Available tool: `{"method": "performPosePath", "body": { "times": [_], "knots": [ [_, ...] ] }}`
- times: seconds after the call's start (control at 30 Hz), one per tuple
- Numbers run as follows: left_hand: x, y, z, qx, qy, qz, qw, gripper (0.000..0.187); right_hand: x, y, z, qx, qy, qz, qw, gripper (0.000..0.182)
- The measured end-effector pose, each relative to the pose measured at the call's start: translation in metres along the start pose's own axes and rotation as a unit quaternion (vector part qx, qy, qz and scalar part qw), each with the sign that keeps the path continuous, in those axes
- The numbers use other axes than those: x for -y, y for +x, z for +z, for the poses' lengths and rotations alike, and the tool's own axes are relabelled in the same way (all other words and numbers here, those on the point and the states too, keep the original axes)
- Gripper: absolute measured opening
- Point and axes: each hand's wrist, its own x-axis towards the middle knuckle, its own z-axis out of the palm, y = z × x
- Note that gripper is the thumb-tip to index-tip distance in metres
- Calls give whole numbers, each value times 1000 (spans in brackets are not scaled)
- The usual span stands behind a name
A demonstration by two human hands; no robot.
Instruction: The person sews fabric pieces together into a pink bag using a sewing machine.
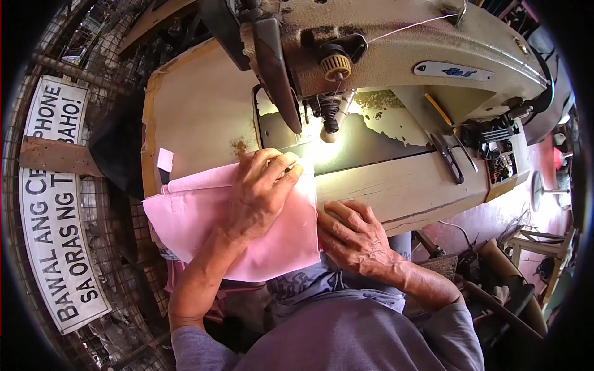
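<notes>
Pink fabric (272, 247) lies over the front edge of the sewing table (198, 105), its lower part hanging toward my lap. On its upper part rests my left hand (263, 185), fingers bent and pressed together at the fabric's top edge, close to the lit needle area. My right hand (352, 235) is at the fabric's right edge, with curled fingers; its fingertips and the thumb are partly hidden. The sewing machine (383, 55) stands above and beyond both hands, with a small lamp (331, 133) shining on its bed plate.
Scissors (447, 157) and a yellow-handled tool (438, 110) lie on the right of the table. A small pink scrap (165, 159) sits at the left. A lettered sign (65, 247) hangs on wire mesh at the far left. A box of small parts (502, 164) is at the right end.
</notes>
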Motion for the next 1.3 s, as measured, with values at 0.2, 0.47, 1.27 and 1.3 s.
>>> {"method": "performPosePath", "body": {
  "times": [0.2, 0.47, 1.27, 1.3],
  "knots": [
    [-2, 3, 0, 9, 4, -6, 1000, 26, -1, 0, -1, 1, 4, -5, 1000, 49],
    [-1, 2, -1, 14, -23, -15, 1000, 23, -15, 32, -17, -134, 205, 182, 952, 35],
    [-1, -1, 4, -24, -24, -26, 999, 17, -44, 67, 7, -99, 170, 83, 977, 19],
    [-2, -1, 2, -21, -26, -26, 999, 18, -40, 64, 2, -72, 196, 88, 974, 19]
  ]
}}
